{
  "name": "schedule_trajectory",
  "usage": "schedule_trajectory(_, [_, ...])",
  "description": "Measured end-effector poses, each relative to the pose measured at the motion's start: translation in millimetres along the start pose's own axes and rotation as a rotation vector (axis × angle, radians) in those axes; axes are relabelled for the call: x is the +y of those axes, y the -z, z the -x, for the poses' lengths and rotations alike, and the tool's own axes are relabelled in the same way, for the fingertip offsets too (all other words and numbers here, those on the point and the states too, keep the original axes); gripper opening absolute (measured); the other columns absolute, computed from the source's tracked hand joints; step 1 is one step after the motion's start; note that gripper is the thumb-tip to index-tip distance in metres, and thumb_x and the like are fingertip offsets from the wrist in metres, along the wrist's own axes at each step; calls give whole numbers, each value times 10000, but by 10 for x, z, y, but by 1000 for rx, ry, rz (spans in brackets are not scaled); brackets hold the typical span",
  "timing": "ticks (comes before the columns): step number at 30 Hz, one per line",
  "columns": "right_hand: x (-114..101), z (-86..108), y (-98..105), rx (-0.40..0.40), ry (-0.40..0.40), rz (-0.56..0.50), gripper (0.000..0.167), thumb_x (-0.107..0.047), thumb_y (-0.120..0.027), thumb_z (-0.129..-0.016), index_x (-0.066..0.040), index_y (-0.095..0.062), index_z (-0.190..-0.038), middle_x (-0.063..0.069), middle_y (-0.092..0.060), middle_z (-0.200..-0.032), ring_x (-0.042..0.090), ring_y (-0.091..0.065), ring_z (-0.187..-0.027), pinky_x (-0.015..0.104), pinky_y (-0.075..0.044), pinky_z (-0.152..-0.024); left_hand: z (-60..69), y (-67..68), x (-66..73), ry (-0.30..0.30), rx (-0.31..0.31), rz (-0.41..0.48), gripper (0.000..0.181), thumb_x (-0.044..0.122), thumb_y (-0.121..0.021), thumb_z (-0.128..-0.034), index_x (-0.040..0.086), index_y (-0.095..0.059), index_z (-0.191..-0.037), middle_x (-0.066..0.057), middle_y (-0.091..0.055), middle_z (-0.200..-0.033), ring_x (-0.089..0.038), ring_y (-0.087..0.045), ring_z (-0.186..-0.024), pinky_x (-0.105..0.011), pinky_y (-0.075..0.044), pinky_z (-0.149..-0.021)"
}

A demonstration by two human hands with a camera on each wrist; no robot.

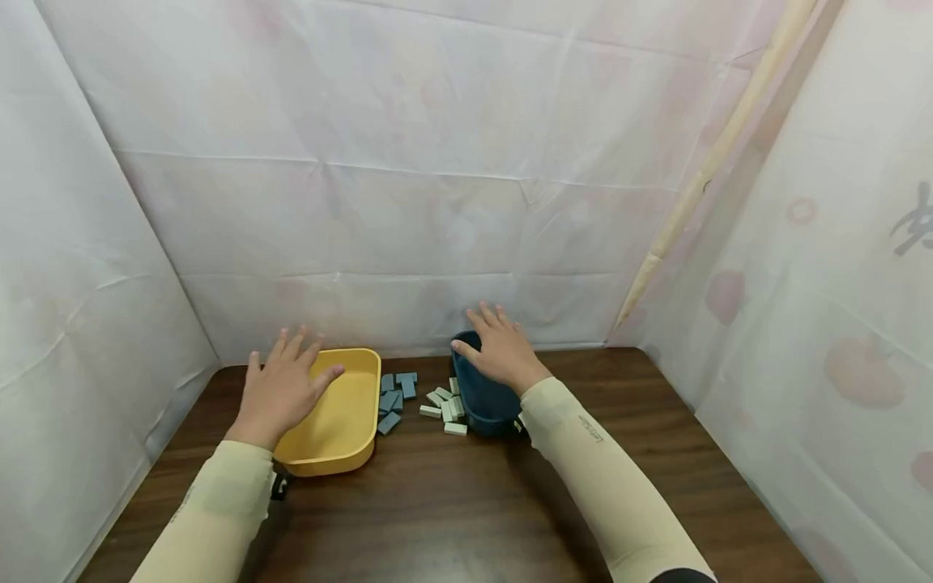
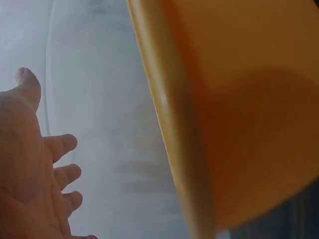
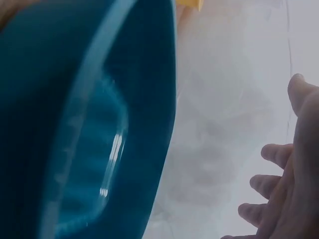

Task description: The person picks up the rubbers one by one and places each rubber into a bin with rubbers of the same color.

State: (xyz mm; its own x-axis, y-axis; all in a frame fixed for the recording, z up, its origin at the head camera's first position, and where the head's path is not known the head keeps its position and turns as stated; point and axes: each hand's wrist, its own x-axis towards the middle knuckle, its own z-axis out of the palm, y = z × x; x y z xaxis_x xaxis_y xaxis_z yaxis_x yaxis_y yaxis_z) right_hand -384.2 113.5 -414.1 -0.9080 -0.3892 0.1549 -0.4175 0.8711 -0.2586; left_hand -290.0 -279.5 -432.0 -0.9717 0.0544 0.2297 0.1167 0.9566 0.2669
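Observation:
My left hand [image 1: 280,397], fingers spread and straight, is above the left side of a yellow plastic bin [image 1: 346,409]. In the left wrist view a gap shows between that hand [image 2: 25,169] and the yellow bin's rim [image 2: 169,119]. Over the right side of a dark blue bin [image 1: 487,401] is my right hand [image 1: 503,354], its fingers also extended. The right wrist view shows this hand [image 3: 296,164] apart from the blue bin [image 3: 144,149]. Neither hand holds anything. Between the bins lie several grey-blue blocks [image 1: 390,402] and several pale green blocks [image 1: 448,407].
Both bins and the blocks are on a dark wooden table [image 1: 408,518]. A pale patterned curtain [image 1: 408,219] hangs along the back and both sides. A light-coloured pole [image 1: 700,178] slants down at the back right corner.

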Motion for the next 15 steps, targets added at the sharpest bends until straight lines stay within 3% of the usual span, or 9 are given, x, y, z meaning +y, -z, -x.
schedule_trajectory(4, [-154,-39,-85,-27,49,0,903,-766,-428,-1132,-216,-254,-1827,108,-140,-1925,423,-94,-1788,744,-179,-1380,39,6,-257,68,-16,56,1002,812,-257,-1133,51,-328,-1780,-280,-87,-1889,-582,5,-1737,-918,-24,-1254])
schedule_trajectory(7, [-287,-69,-158,-35,52,-14,931,-754,-479,-1124,-208,-223,-1833,101,-152,-1923,412,-104,-1789,710,-189,-1393,53,-29,-413,119,-48,80,1002,776,-232,-1153,-21,-356,-1748,-343,-96,-1862,-644,-34,-1702,-915,-121,-1247])
schedule_trajectory(11, [-510,-100,-275,-64,34,-21,996,-720,-573,-1108,-191,-157,-1842,80,-174,-1920,404,-145,-1783,658,-209,-1405,55,-87,-527,199,-141,119,905,622,-277,-1212,-146,-382,-1680,-459,-257,-1752,-717,-239,-1588,-860,-328,-1207])
schedule_trajectory(15, [-766,-129,-404,-127,49,0,998,-684,-613,-1108,-166,-172,-1838,83,-213,-1912,399,-203,-1771,614,-241,-1406,52,-129,-573,271,-228,199,757,431,-325,-1230,-206,-402,-1633,-470,-443,-1638,-666,-493,-1458,-763,-458,-1173])
